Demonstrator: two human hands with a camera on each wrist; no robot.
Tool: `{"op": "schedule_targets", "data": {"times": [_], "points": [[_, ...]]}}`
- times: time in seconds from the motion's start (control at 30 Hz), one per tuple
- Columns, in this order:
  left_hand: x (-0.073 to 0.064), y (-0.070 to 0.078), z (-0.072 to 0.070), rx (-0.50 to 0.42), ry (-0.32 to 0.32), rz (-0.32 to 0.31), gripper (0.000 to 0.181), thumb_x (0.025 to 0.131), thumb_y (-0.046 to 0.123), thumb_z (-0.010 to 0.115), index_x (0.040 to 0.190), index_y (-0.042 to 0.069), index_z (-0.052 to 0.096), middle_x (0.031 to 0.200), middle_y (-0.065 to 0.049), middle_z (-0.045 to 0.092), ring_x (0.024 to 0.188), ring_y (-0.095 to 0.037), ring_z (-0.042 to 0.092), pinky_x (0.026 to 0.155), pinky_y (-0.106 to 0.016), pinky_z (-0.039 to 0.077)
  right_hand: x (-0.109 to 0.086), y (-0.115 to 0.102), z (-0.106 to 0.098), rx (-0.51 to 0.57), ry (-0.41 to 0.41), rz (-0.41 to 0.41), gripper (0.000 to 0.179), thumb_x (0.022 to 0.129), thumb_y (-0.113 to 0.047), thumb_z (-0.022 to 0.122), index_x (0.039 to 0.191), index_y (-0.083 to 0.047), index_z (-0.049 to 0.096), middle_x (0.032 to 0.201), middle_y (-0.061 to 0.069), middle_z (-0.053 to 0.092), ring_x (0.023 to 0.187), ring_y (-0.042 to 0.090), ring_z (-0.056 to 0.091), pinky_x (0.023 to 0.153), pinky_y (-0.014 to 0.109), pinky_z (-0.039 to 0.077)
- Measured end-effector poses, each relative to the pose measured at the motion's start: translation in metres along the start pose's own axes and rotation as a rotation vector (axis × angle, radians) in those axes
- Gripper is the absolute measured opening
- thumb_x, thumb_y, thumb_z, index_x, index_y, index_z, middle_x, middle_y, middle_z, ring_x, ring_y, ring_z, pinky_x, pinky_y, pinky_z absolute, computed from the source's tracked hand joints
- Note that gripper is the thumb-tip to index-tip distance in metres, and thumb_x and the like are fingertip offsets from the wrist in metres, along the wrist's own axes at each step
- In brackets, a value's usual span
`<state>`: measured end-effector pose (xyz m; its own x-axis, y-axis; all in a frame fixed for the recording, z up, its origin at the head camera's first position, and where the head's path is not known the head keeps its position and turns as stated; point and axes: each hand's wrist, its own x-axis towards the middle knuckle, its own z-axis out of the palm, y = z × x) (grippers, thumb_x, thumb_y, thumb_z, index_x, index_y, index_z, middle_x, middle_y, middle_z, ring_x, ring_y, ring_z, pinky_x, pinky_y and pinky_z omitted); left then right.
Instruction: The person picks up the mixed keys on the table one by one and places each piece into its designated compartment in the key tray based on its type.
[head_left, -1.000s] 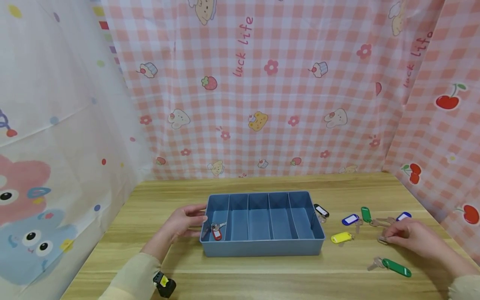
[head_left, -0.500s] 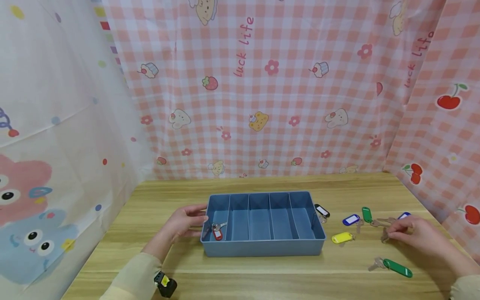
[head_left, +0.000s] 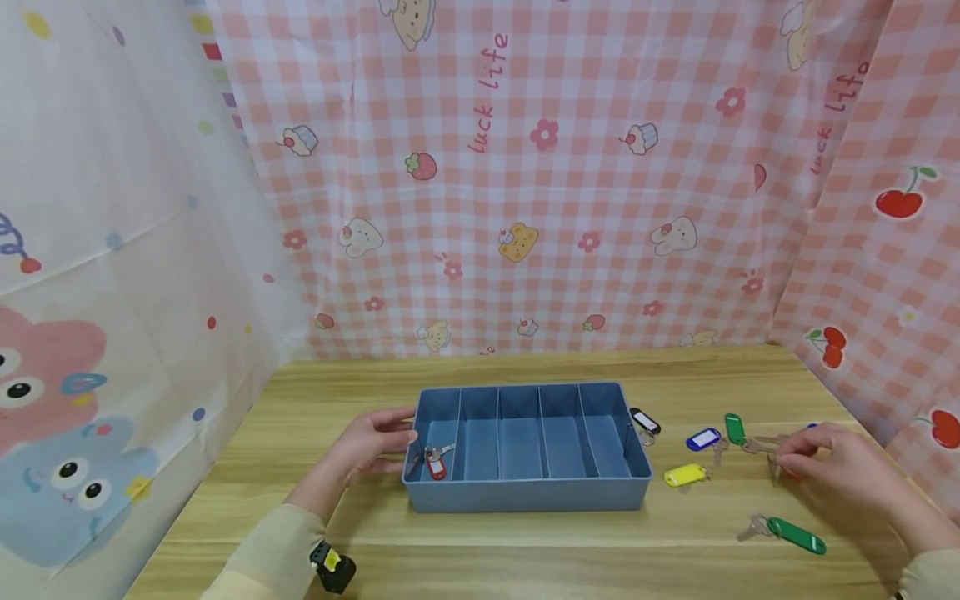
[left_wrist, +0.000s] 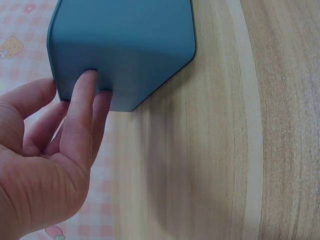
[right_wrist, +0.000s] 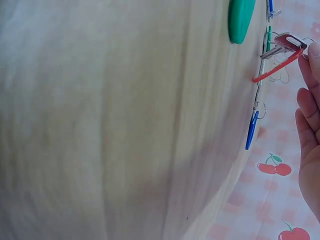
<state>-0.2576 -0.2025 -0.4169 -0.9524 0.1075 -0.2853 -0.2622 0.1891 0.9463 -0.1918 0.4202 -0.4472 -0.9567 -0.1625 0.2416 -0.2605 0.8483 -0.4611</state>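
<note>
A blue-grey box (head_left: 525, 495) with several compartments stands on the wooden table. My left hand (head_left: 378, 442) is at its left end, and the left wrist view shows extended fingers (left_wrist: 80, 110) touching the end wall. In the leftmost compartment lies a key with a red tag (head_left: 437, 467). To the right, my right hand (head_left: 840, 467) pinches a key (right_wrist: 291, 42) near its ring, just above the table. From it hangs a red key tag (right_wrist: 281, 65), mostly hidden by the hand in the head view.
Around the right hand lie keys with tags: black (head_left: 644, 421), blue (head_left: 703, 439), green (head_left: 734, 428), yellow (head_left: 686, 475) and, nearer the front, a larger green tag (head_left: 797, 535). Another blue tag (right_wrist: 252, 131) is partly behind the hand. Printed cloth (head_left: 555, 192) borders the table.
My right hand has lifted the key slightly and shifted a little right, so the key now hangs from the fingertips. The left hand stays at the box.
</note>
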Motion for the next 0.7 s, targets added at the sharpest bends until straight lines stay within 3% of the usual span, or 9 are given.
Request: {"op": "schedule_targets", "data": {"times": [0.13,0.37,0.7], "points": [[0.0,0.0,0.0,0.008,0.003,-0.004,0.051,0.094,0.002,0.066,0.143,0.002,0.052,0.136,-0.028,0.053,0.103,-0.029,0.065,0.078,-0.048,0.059,0.001,-0.004,-0.001,-0.001,0.019,0.016,0.012,0.084,-0.018,0.081,0.078,-0.025,0.072,0.082,-0.013,0.065,0.078,-0.003,0.051,0.066,0.014,0.041],[0.0,0.0,0.001,-0.008,0.002,-0.002,0.051,0.094,0.001,0.065,0.143,0.001,0.051,0.136,-0.027,0.053,0.101,-0.026,0.065,0.077,-0.048,0.059,0.006,-0.009,-0.002,0.018,0.096,-0.065,0.019,0.082,-0.009,0.08,0.076,-0.025,0.073,0.074,-0.017,0.063,0.075,-0.004,0.051,0.064,0.014,0.04],[-0.002,-0.001,0.0,-0.026,-0.025,0.024,0.053,0.094,0.0,0.065,0.144,-0.002,0.048,0.138,-0.03,0.05,0.105,-0.03,0.064,0.078,-0.05,0.058,0.011,-0.024,-0.006,0.07,0.129,0.011,0.005,0.087,-0.019,0.079,0.085,-0.018,0.075,0.081,-0.011,0.065,0.076,-0.002,0.05,0.059,0.016,0.042]]}}
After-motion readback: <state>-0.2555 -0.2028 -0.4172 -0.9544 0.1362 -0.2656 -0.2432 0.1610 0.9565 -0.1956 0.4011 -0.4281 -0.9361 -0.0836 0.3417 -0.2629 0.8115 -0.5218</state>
